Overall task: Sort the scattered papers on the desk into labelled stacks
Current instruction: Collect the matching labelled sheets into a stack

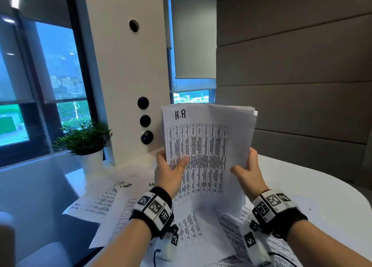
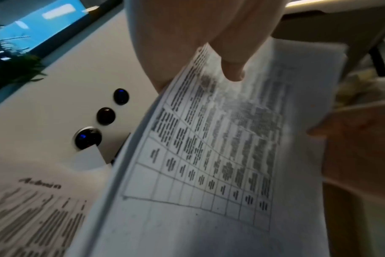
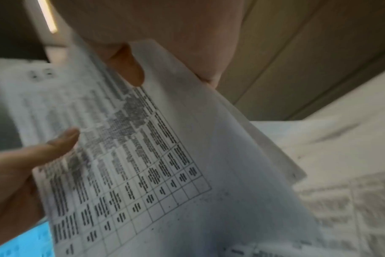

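Both the left hand (image 1: 171, 172) and right hand (image 1: 248, 173) pinch the upright H.R bundle (image 1: 209, 145) by its side edges, thumbs in front, so its loose rear sheets may slip onto the scattered papers (image 1: 201, 232) below.

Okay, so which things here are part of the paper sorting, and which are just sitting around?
Part of the job:
- H.R bundle, held upright by left hand and right hand
- Admin sheets on the desk
- IT sheet
- loose printed pages under the wrists

Just there:
- potted plant
- white column with round buttons
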A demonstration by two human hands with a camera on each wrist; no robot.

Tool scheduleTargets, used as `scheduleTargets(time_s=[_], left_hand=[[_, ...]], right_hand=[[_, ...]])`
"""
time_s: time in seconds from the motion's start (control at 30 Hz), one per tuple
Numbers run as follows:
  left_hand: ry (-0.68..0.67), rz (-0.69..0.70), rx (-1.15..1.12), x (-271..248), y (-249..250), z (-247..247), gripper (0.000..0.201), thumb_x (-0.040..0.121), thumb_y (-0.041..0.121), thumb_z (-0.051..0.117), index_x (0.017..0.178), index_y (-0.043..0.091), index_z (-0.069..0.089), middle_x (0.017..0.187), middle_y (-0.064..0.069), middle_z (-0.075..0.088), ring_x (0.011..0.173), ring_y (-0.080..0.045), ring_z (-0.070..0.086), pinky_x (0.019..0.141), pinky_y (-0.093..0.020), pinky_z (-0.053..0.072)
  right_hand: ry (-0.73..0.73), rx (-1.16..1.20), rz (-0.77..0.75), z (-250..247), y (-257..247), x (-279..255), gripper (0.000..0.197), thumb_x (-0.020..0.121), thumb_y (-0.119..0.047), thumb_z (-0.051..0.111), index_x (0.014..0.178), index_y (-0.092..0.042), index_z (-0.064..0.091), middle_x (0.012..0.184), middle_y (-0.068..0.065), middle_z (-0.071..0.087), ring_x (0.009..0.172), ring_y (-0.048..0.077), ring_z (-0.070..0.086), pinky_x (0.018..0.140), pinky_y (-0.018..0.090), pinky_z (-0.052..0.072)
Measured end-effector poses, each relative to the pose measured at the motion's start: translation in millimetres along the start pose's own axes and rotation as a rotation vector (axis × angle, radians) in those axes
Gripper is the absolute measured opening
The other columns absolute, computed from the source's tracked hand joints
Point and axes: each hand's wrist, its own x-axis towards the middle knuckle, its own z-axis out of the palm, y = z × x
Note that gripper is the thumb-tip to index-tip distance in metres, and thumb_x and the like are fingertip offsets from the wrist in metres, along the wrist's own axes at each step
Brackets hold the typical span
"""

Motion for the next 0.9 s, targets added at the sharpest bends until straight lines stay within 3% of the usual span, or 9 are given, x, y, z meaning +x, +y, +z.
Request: scheduleTargets(time_s=[0.17, 0.23, 0.37, 0.53, 0.6, 0.67, 0.77, 0.83, 0.9], left_hand=[[-0.070, -0.018, 0.101, 3, -11, 7, 0.032, 0.096, 0.024, 0.053, 0.123, 0.020, 0.036, 0.093, 0.020, 0.048, 0.076, 0.010, 0.045, 0.069, -0.009, 0.039], [-0.114, -0.117, 0.160, 8, -26, 7, 0.037, 0.098, 0.022, 0.048, 0.131, 0.016, 0.033, 0.106, 0.010, 0.055, 0.076, 0.006, 0.047, 0.061, -0.010, 0.039], [-0.301, -0.302, 0.385, 11, -53, -2, 0.048, 0.096, 0.024, 0.051, 0.139, 0.009, 0.037, 0.139, -0.007, 0.048, 0.117, -0.020, 0.054, 0.096, -0.028, 0.047], [-0.369, -0.308, 0.369, 41, -33, -25, 0.033, 0.086, 0.021, 0.068, 0.116, 0.011, 0.059, 0.112, -0.006, 0.066, 0.099, -0.021, 0.063, 0.087, -0.040, 0.053], [-0.367, -0.308, 0.256, 57, -14, -33, 0.017, 0.087, 0.017, 0.066, 0.104, 0.012, 0.062, 0.098, -0.005, 0.070, 0.086, -0.019, 0.067, 0.076, -0.038, 0.057], [-0.330, -0.355, 0.140, 71, 3, -37, 0.008, 0.089, 0.016, 0.064, 0.091, 0.009, 0.062, 0.081, -0.005, 0.069, 0.069, -0.016, 0.066, 0.059, -0.030, 0.053], [-0.244, -0.367, 0.068, 90, 8, -36, 0.020, 0.087, 0.017, 0.067, 0.091, -0.002, 0.065, 0.085, -0.017, 0.070, 0.074, -0.026, 0.064, 0.075, -0.045, 0.056], [-0.252, -0.351, 0.175, 90, 5, -30, 0.018, 0.087, 0.017, 0.066, 0.093, 0.000, 0.066, 0.086, -0.012, 0.066, 0.081, -0.024, 0.060, 0.082, -0.041, 0.052], [-0.250, -0.336, 0.247, 89, 0, -25, 0.017, 0.088, 0.015, 0.065, 0.096, 0.000, 0.066, 0.084, -0.010, 0.061, 0.082, -0.022, 0.056, 0.076, -0.033, 0.048]], right_hand=[[-0.082, -0.249, -0.059, 7, 5, 5, 0.035, 0.093, 0.003, 0.044, 0.120, -0.017, 0.036, 0.102, -0.007, 0.052, 0.089, 0.006, 0.054, 0.069, 0.016, 0.044], [-0.131, -0.290, 0.029, 3, 16, 6, 0.035, 0.093, 0.000, 0.045, 0.122, -0.018, 0.037, 0.103, -0.005, 0.054, 0.094, 0.009, 0.055, 0.073, 0.021, 0.046], [-0.417, -0.628, 0.250, -13, 43, 0, 0.022, 0.088, -0.010, 0.051, 0.109, -0.014, 0.054, 0.102, 0.011, 0.067, 0.096, 0.029, 0.065, 0.085, 0.046, 0.055], [-0.312, -0.498, 0.306, -21, 9, 16, 0.024, 0.082, 0.010, 0.054, 0.074, -0.013, 0.057, 0.064, -0.002, 0.061, 0.043, -0.001, 0.057, 0.038, 0.014, 0.041], [-0.228, -0.404, 0.308, -21, -4, 31, 0.020, 0.082, 0.010, 0.056, 0.081, -0.010, 0.060, 0.071, 0.003, 0.064, 0.049, 0.004, 0.060, 0.040, 0.016, 0.043], [-0.134, -0.288, 0.368, -19, -15, 46, 0.016, 0.084, 0.008, 0.058, 0.094, -0.004, 0.064, 0.085, 0.011, 0.070, 0.067, 0.019, 0.066, 0.057, 0.027, 0.055], [-0.138, -0.286, 0.476, -13, -27, 61, 0.010, 0.088, 0.000, 0.059, 0.096, 0.004, 0.063, 0.094, 0.021, 0.070, 0.080, 0.035, 0.066, 0.077, 0.046, 0.057], [-0.181, -0.377, 0.554, -8, -26, 62, 0.009, 0.089, -0.006, 0.060, 0.087, 0.002, 0.058, 0.082, 0.020, 0.067, 0.071, 0.035, 0.065, 0.063, 0.044, 0.057], [-0.190, -0.405, 0.612, -5, -22, 60, 0.009, 0.090, -0.007, 0.059, 0.083, -0.003, 0.056, 0.079, 0.016, 0.063, 0.067, 0.030, 0.063, 0.064, 0.044, 0.057]])
